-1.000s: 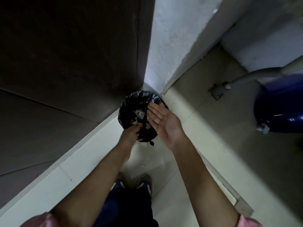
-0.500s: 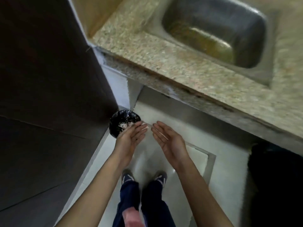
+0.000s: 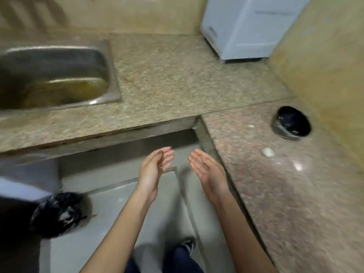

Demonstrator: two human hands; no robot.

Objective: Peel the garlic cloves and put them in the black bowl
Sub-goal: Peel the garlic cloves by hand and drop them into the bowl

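Observation:
The black bowl (image 3: pixel 291 123) stands on the reddish granite counter (image 3: pixel 295 194) at the right, near the wall. A pale garlic clove (image 3: pixel 267 152) lies on the counter in front of the bowl, with small white bits (image 3: pixel 297 166) beside it. My left hand (image 3: pixel 155 167) and my right hand (image 3: pixel 206 170) hover empty over the floor gap, palms facing each other, fingers straight. Both hands are left of the counter edge and well away from the bowl.
A steel sink (image 3: pixel 53 75) is set in the speckled counter at the left. A pale blue appliance (image 3: pixel 248 26) stands in the back corner. A bin lined with a black bag (image 3: pixel 59 213) sits on the floor at lower left. My shoes (image 3: pixel 188 246) show below.
The view has swung from the floor bin up to the counters. My hands left the bin, where they were dropping peel, and now hang empty between the counters.

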